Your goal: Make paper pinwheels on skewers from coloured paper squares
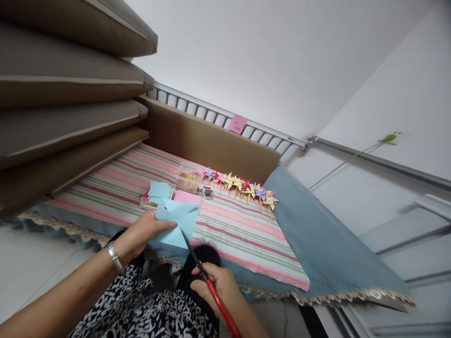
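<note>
My left hand (150,227) pinches a light blue paper square (185,216) between thumb and fingers; slits show in the sheet. My right hand (214,284) grips scissors with red handles (222,305), their dark blades (192,251) reaching to the sheet's lower part. Behind the held sheet lie a stack of coloured paper (160,191) with light blue on top and a pink paper piece (186,197). A clear plastic box (189,180) holds thin sticks. Beside it, a row of small paper pinwheels (239,183) on sticks runs to the right.
Brown cushions (70,89) are stacked at the left. A striped cloth (246,239) covers the blue bedspread (310,225). A brown board (207,136) stands along the back, before a metal railing (197,105) with a pink note (237,124).
</note>
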The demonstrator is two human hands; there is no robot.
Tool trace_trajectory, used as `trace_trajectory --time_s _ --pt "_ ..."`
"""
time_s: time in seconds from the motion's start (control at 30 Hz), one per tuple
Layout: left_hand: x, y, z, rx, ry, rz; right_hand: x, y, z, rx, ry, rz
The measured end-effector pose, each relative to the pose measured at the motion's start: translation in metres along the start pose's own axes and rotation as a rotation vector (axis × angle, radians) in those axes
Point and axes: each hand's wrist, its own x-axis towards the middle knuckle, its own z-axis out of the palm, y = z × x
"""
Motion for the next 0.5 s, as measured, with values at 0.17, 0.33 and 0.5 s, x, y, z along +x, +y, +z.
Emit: trace_trajectory --time_s 0.17,0.33,0.5 --pt "-0.001 0.001 0.001 -0.007 0.006 -0.012 0.001 0.000 0.002 -0.019 0.012 0.001" --pt "0.003 0.000 -0.002 0.010 0.038 0.016 0.001 0.000 0.000 -0.094 0.004 -0.056" --pt "0.008 0.004 -0.014 0.003 0.055 0.036 -0.010 0.020 -0.014 -0.229 -0.046 -0.126"
